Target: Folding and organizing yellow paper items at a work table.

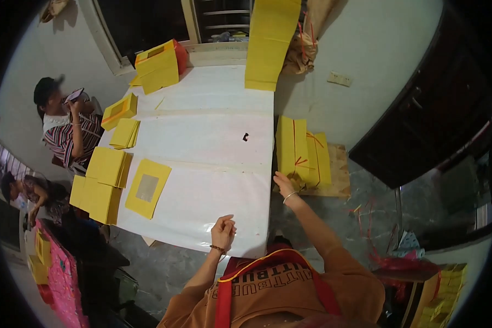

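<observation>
Over the near edge of the white-covered table point(208, 131) is my left hand point(222, 232), its fingers half curled and slightly apart with nothing in them. A beaded bracelet circles that wrist. My right hand point(283, 184) reaches past the table's right edge, fingers stretched out and holding nothing I can see. It is at the near end of the yellow paper bundles point(300, 150), which are tied with red string and rest on a wooden board point(340, 169). Whether the fingertips touch the bundle, I cannot tell. A flat yellow sheet point(157, 177) with a grey rectangle lies left of my left hand.
Yellow stacks point(101, 186) line the table's left side. A yellow box-like bundle point(157, 66) stands at the back left, and a tall yellow sheet point(269, 44) at the back right. One person point(71, 123) sits at left with a phone; another person point(30, 194) is behind. Red strings point(369, 224) litter the floor.
</observation>
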`<state>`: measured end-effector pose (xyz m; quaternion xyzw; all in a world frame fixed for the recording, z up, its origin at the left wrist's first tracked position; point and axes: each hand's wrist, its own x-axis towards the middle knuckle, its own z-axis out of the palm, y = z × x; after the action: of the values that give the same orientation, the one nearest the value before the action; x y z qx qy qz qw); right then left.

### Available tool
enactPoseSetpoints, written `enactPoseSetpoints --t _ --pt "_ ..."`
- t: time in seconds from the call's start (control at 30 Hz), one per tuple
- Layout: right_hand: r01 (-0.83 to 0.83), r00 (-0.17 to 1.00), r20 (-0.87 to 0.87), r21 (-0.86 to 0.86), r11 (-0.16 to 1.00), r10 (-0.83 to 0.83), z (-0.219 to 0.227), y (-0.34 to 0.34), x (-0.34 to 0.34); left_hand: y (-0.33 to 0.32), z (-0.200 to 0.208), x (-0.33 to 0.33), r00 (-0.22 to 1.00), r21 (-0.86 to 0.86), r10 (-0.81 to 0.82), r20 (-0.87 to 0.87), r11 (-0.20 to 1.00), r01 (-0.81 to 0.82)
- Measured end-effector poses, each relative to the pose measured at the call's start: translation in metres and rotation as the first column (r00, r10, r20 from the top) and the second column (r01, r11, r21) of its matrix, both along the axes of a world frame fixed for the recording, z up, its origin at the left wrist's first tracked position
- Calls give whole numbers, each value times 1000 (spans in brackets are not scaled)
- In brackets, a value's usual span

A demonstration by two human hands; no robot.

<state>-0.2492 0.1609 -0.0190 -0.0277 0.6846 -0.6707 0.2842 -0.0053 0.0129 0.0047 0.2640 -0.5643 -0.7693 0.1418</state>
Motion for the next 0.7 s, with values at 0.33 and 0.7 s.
enactPoseSetpoints --t 0.33,0.7 --pt "-61 121 -639 759 648 760 32 -43 23 13 4 -12 938 -287 325 119 916 -280" --pt "52 -49 -505 860 507 862 3 -39 18 119 24 54 492 -334 842 222 540 -773"
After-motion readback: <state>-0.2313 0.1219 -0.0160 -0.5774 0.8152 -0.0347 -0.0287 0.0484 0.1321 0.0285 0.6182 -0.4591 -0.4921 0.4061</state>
